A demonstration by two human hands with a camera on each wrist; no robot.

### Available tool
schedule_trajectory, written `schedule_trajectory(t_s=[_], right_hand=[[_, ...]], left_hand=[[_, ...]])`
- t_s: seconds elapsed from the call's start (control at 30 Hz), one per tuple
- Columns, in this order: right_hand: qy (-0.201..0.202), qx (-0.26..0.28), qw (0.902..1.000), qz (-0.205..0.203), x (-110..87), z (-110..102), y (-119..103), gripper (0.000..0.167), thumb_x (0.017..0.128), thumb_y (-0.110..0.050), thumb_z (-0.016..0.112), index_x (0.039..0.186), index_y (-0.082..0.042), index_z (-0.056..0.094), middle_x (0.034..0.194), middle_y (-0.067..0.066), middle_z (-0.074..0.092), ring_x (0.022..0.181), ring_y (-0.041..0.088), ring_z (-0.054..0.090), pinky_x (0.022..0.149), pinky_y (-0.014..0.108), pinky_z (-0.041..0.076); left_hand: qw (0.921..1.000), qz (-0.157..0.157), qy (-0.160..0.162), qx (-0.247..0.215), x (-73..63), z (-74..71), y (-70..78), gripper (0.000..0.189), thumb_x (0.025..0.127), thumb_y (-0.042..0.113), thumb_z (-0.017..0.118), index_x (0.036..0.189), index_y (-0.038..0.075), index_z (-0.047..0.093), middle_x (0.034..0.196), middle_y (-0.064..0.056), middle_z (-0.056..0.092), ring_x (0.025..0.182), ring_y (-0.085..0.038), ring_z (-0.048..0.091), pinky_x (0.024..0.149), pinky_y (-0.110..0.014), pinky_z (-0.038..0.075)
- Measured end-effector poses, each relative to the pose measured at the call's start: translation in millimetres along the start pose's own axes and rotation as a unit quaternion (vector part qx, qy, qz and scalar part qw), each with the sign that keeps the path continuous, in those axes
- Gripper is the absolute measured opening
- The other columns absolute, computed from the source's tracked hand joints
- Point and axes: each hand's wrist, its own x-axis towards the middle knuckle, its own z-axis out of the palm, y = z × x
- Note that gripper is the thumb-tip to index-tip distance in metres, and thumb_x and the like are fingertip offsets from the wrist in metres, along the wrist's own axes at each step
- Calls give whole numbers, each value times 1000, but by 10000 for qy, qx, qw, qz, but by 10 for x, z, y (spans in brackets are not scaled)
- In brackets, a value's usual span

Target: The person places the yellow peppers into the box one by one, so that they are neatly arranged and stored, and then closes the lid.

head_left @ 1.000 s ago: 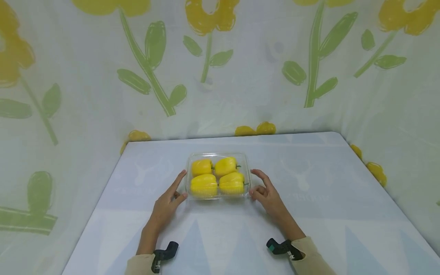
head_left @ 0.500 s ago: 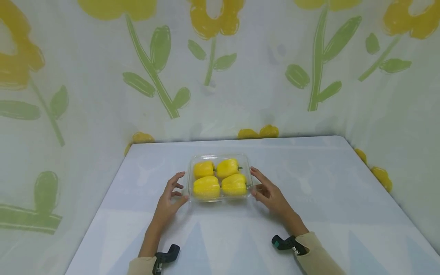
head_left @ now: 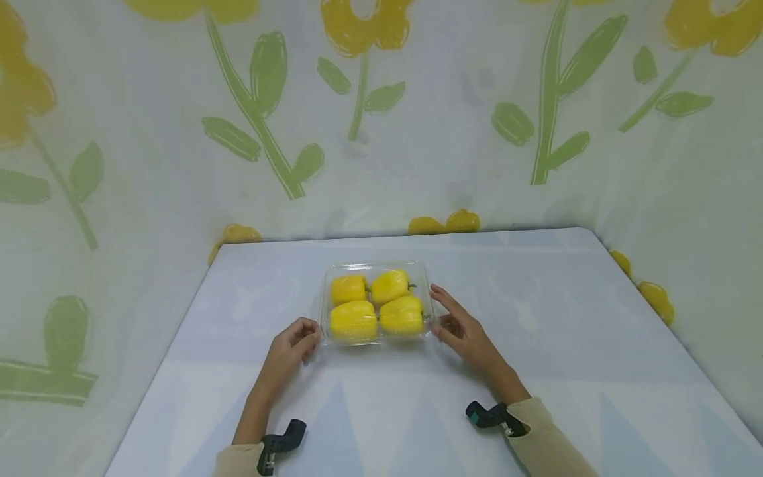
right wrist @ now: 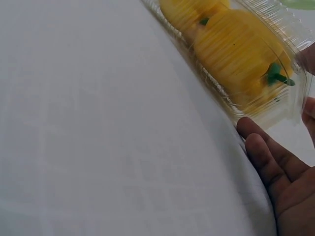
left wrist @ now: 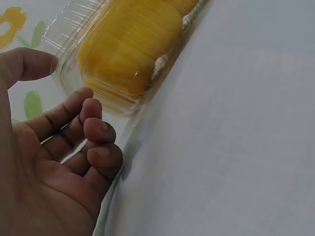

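Note:
A clear plastic clamshell container (head_left: 324,318) lies on the table, closed over several yellow bell peppers (head_left: 353,320) with green stems. My left hand (head_left: 286,354) is at its near left corner. In the left wrist view the thumb and index finger pinch the container's edge (left wrist: 66,69), while the other fingers curl below, holding nothing. My right hand (head_left: 471,339) rests against the right side, fingers fairly straight. The right wrist view has its fingertips (right wrist: 246,125) at the container's lower corner; the hand is partly cut off by the frame.
A pale blue-and-white cloth covers the table (head_left: 524,298). Behind and at both sides hangs a white curtain (head_left: 441,152) with yellow flowers and green leaves. Each wrist bears a black camera mount (head_left: 285,440) beside a beige sleeve (head_left: 545,434).
The left hand's fingers, spread along the container's left side before, have drawn in and curled at its near left corner. The right hand stays at the right side. The container remains in place.

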Motion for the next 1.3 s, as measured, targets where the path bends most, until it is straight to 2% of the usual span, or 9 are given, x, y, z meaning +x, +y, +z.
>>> schedule_trajectory(t_s=[0.17,0.3,0.53,0.67,0.93,1.13,1.2,1.3], right_hand=[[-19,102,9999,68,-12,-3,-23,65,98,-14,64,156,-16,36,164,-3,24,100,24,65,80,29,55],[-25,181,9998,13,-10,-11,1,64,98,-11,64,156,-15,37,165,0,24,99,25,65,78,29,55],[-59,302,9995,-83,-9,-18,51,63,98,-9,62,156,-12,36,165,3,23,97,26,66,77,28,56],[-64,296,9995,-70,-12,-21,47,63,98,-9,63,156,-12,36,165,4,23,96,24,66,77,29,56],[-60,262,9996,9,-19,-24,28,63,98,-11,64,155,-14,38,164,1,24,94,22,65,77,28,55],[-72,361,9993,35,-14,-20,28,64,98,-12,64,156,-15,37,165,1,24,99,26,65,77,29,55],[53,245,9996,154,-14,-19,24,62,100,-15,63,156,-19,37,163,-3,27,103,26,64,79,31,56],[630,-243,9969,412,-34,-44,19,55,101,-23,61,153,-23,42,157,-4,38,110,24,63,85,35,55]], left_hand=[[9990,-102,-401,-182,-7,20,10,20,100,22,60,91,5,64,74,-10,56,65,-19,51,59,-29,45],[9970,-156,-562,-509,5,35,33,20,100,16,57,88,0,61,73,-11,55,63,-18,48,56,-28,43],[9851,-1056,-545,-1240,20,61,97,20,96,15,56,86,-2,58,74,-9,53,64,-17,47,56,-26,40],[9817,-1209,-527,-1374,9,67,112,19,95,14,57,86,-2,58,74,-10,53,65,-18,47,57,-26,39],[9788,-1216,-397,-1600,-3,84,95,17,94,12,60,86,-3,59,74,-8,55,67,-18,48,59,-26,41],[9729,-961,-602,-2016,9,36,50,24,100,18,54,93,-5,57,81,-8,55,72,-17,51,62,-26,44],[9710,-796,-586,-2178,8,2,33,29,102,21,50,98,-7,56,86,-10,56,75,-18,52,65,-27,46],[9727,-599,-427,-2201,14,-46,11,37,105,25,46,108,-10,55,95,-14,57,82,-20,54,71,-28,49]])
